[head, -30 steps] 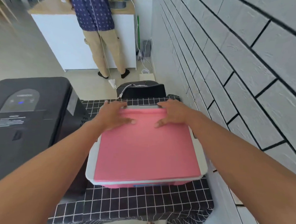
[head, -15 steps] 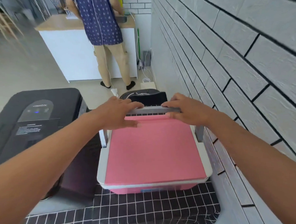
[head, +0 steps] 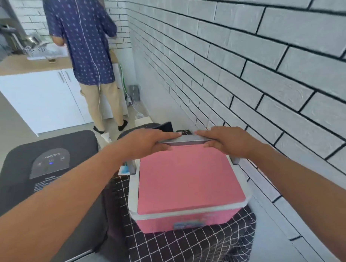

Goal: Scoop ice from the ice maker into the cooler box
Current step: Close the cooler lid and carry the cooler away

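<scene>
ice maker lid shut, on worktop left of cooler box | box lid shut | grey handle lies across far edge, L-R | left hand + right hand both curl on it, equally near

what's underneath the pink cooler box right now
The pink cooler box with a grey rim sits on a black cloth with a white grid, which spreads out in front and to its left. What lies beneath the cloth, and the patch directly under the box, are covered.
</scene>
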Motion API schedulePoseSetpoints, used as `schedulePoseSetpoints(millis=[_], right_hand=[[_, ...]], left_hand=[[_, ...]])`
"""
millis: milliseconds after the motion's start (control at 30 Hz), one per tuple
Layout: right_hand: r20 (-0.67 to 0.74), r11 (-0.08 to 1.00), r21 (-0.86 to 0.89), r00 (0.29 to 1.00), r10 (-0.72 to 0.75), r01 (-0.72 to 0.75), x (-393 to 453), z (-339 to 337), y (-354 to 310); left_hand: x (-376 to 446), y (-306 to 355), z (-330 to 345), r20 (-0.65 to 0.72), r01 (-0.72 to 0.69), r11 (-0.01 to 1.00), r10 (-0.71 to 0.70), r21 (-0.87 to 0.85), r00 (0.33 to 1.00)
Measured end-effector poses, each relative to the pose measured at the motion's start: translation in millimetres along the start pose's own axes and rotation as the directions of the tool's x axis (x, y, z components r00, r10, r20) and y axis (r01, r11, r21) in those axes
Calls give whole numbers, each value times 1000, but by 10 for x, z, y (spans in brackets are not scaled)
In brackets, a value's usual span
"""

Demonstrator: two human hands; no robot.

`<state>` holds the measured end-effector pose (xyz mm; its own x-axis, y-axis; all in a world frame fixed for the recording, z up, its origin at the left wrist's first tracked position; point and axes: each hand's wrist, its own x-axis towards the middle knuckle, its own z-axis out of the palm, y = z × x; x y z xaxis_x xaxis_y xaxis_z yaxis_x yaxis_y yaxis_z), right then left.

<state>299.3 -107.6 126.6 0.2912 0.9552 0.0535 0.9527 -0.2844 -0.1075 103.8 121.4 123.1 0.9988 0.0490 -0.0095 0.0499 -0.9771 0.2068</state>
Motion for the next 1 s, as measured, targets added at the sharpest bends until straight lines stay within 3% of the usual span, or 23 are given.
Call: schedulePoseSetpoints(millis=[133,267,433,600,1000], right_hand=[[-80,987,61,985,153,-148,-405,-312,-220],[-190,966,-15,949,250,-258,-796,-646,-479],[-327,933,-124,902,283,-338,-1312,-1059,-835],[-375,894,-154,862,342,-422,-1874,-1322,-1184],[-360,767,-104,743,564,-633,-3484,-1113,-2204]], left_hand=[[48,123,-456,-3,-144,987,145,67,989],[-4,369,-873,-49,-274,957,280,94,959],[-102,705,-1190,-145,-394,899,423,191,894],[-284,1113,-1347,-216,-491,847,528,204,821],[-1101,2174,-986,-61,-678,732,681,59,730]])
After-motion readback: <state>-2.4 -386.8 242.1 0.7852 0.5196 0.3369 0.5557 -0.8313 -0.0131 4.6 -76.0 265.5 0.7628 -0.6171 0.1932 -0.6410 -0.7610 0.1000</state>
